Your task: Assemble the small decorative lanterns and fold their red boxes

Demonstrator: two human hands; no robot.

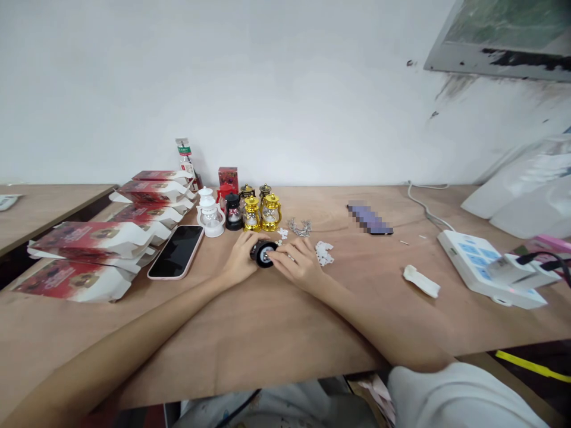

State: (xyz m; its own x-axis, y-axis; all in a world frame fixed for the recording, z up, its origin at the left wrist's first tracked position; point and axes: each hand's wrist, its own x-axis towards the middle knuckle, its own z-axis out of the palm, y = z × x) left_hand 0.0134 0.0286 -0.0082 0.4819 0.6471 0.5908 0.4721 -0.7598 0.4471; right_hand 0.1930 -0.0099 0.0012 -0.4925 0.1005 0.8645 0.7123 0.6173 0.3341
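Observation:
In my left hand [242,258] a small dark lantern [258,253] lies tipped over, its round base turned towards me. A pale round recess shows in that base. The fingers of my right hand [297,260] are pinched together at the recess; whatever is between them is too small to make out. Just beyond my hands stand several mini lanterns: a white one [210,214], a black one [233,212], gold ones [270,213] and bronze ones, with a red one [225,193] behind. Small white plastic pieces [323,252] and a pile of silvery metal bits [300,227] lie near my right hand.
Open red and white boxes [93,238] are stacked at the left, next to a phone [176,252]. A second phone [370,218] lies right of centre. Farther right are a crumpled white piece [422,281] and a power strip [486,267] with chargers and cable. A wall closes the back.

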